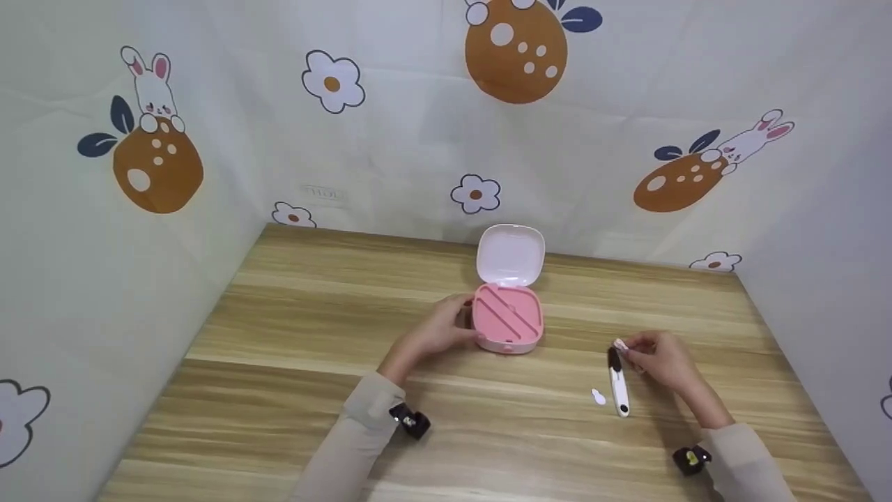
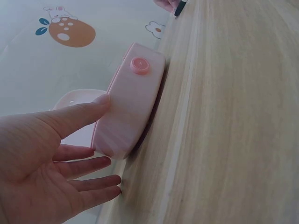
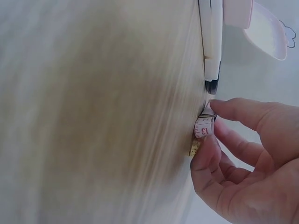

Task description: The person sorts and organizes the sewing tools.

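A pink box [image 1: 507, 317] stands on the table with its pale lid swung up behind it and a slotted pink tray inside. My left hand [image 1: 440, 326] is at its left side. In the left wrist view the thumb touches the pale wall beside the round pink clasp [image 2: 140, 65], and the other fingers extend past the corner. My right hand [image 1: 662, 359] pinches a small rolled tape measure [image 3: 204, 127], white with red numbers and a gold metal end, low over the table. Beside it lie slim thread snips [image 1: 619, 390], white with a dark end.
A small white flat piece [image 1: 598, 397], shaped like a needle threader, lies left of the snips. The wood-grain table [image 1: 279, 390] is enclosed by a patterned cloth wall [image 1: 404, 153] at the back and both sides.
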A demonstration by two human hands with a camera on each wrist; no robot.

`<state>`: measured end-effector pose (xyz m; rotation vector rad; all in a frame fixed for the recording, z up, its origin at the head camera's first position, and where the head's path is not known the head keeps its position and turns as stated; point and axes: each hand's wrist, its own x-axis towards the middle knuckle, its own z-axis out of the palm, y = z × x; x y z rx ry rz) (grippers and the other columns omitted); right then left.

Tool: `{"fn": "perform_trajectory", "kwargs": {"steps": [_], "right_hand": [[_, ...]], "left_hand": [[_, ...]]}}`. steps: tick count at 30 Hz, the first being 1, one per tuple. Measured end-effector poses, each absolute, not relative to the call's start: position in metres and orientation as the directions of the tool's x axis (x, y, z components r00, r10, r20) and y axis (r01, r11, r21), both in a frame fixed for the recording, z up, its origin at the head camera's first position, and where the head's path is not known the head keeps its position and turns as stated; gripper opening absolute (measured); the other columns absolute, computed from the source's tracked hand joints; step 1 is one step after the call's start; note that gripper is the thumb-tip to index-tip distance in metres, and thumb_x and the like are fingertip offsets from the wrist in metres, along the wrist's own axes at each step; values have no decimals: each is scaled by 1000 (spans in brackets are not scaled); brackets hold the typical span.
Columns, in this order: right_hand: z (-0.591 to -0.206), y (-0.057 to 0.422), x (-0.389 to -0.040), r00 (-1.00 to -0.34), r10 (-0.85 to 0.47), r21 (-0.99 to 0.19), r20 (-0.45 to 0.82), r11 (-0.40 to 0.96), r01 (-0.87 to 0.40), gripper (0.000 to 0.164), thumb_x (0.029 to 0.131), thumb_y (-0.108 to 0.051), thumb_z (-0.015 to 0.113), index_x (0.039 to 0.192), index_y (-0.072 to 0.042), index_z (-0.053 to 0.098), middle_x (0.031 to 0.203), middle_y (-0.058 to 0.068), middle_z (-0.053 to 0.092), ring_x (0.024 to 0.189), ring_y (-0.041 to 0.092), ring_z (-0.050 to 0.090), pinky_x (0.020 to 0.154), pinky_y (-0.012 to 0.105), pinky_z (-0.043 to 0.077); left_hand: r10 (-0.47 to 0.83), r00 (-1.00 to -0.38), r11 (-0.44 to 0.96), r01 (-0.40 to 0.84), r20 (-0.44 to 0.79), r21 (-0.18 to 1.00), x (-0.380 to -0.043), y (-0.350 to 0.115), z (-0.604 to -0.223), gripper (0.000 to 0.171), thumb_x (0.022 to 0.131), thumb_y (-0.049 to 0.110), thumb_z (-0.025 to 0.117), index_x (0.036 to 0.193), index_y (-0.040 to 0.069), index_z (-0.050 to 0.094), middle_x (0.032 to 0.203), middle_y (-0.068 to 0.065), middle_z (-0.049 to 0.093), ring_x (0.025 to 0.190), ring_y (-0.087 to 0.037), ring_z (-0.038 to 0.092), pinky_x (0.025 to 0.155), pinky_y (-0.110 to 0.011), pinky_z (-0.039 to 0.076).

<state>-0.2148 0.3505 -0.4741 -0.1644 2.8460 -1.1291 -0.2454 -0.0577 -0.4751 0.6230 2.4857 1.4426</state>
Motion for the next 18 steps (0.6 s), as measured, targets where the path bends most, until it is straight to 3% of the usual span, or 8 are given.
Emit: {"fn": "perform_trajectory", "kwargs": {"steps": [4, 18], "right_hand": [[-474, 350, -214, -993, -113, -688, -29, 723, -63, 17, 94, 1, 72, 103, 15, 72, 79, 10, 73, 63, 11, 61, 53, 18, 49], [-466, 352, -213, -992, -129, -664, 17, 740, -108, 16, 96, 0, 71, 101, 15, 72, 87, 21, 76, 73, 17, 70, 59, 19, 55]], "left_hand": [[453, -891, 437, 256, 35, 863, -246, -58, -475, 71, 93, 12, 80, 154, -4, 47, 154, -26, 52, 146, -40, 46, 126, -52, 35], [440, -898, 462, 249, 23, 851, -246, -58, -475, 74, 93, 16, 81, 156, -1, 47, 154, -24, 52, 146, -39, 47, 126, -51, 35]]}}
